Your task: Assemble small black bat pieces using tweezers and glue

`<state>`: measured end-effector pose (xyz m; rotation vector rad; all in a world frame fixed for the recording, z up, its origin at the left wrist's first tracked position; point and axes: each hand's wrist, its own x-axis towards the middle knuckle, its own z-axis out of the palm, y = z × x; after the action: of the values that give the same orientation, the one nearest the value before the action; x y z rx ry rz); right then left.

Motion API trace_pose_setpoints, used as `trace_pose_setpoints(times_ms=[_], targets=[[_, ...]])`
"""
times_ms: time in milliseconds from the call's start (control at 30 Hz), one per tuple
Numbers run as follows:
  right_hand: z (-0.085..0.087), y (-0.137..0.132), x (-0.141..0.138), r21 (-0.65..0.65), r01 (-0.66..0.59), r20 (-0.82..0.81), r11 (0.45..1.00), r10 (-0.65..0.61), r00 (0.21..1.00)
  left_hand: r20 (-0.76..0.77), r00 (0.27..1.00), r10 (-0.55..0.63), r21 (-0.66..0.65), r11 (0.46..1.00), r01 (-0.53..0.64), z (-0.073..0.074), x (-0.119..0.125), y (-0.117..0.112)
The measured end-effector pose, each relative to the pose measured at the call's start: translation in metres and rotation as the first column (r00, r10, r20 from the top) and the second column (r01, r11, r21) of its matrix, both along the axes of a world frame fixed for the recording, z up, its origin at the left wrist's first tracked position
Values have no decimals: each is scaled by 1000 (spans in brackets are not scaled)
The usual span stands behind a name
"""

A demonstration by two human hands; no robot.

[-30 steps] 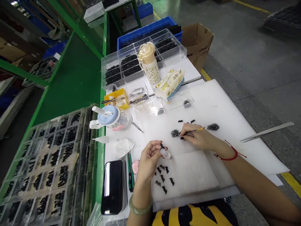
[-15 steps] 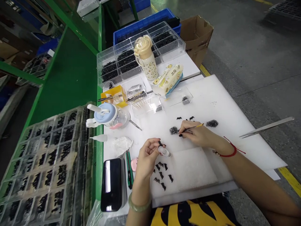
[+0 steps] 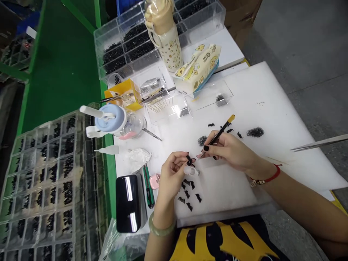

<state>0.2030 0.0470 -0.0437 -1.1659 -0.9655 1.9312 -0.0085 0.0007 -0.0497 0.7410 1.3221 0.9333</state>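
Observation:
My left hand (image 3: 174,174) is closed on a small black bow-shaped piece (image 3: 189,159) pinched at the fingertips, with a small white tube (image 3: 191,170) sticking out beside it. My right hand (image 3: 231,150) grips dark tweezers with a yellow end (image 3: 217,136), their tip pointing down-left and almost touching the black piece. Several finished black bows (image 3: 189,195) lie on the white foam sheet (image 3: 261,105) just below my left hand. Small piles of tiny black bits (image 3: 255,132) and a few more bows (image 3: 211,125) lie beyond my right hand.
A clear compartment box of black parts (image 3: 127,47), a cream bottle (image 3: 165,36), a tissue pack (image 3: 197,69), a yellow box (image 3: 123,92), a blue-lidded cup (image 3: 112,119), a black phone (image 3: 127,203) and a tray of black parts (image 3: 49,174) surround the sheet. Metal tweezers (image 3: 320,143) jut in at right.
My right hand lifted from the pile of black bits and brought the tweezers back to the piece in my left hand. The camera moved closer and tilted down.

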Motion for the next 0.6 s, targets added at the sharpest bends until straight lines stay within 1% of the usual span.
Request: trace_pose_setpoints(times_ms=[167,433,600], targets=[[-2,-3,-5,-71,56,-5,996,-57,998,-5,999,-40,-12,999,40,-1,0,-1],[5,-3,-7,-92,23,38,995,-20,999,-62,997,-48,-19,999,47,9,2,-3],[6,-2,-6,-88,14,49,996,-9,999,-95,994,-55,-13,998,54,8,2,-5]])
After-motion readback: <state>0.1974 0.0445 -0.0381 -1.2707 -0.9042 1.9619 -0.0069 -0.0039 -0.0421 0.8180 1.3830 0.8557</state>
